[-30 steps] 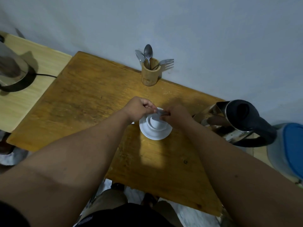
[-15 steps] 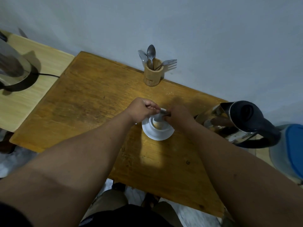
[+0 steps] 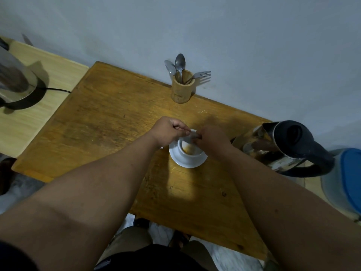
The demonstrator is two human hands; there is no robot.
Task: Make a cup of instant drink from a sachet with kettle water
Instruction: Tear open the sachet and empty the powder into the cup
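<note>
A white cup (image 3: pixel 190 151) stands on a white saucer (image 3: pixel 188 162) in the middle of the wooden table (image 3: pixel 109 130). Tan powder lies inside the cup. My left hand (image 3: pixel 169 132) and my right hand (image 3: pixel 212 136) meet just above the cup's far rim, both pinching a small dark sachet (image 3: pixel 194 135) between their fingertips. The sachet is mostly hidden by my fingers. A steel kettle (image 3: pixel 273 147) with a black lid and handle stands at the table's right end, close to my right forearm.
A bamboo holder (image 3: pixel 182 89) with spoons and a fork stands against the wall. A second steel kettle on a black base (image 3: pixel 15 83) with a cord sits on a paler side table at left. A blue-lidded container (image 3: pixel 345 178) is at right.
Powder now lies in the cup, which looked white inside a second ago. Both hands stay at the cup's rim on the sachet; the camera view has shifted slightly.
</note>
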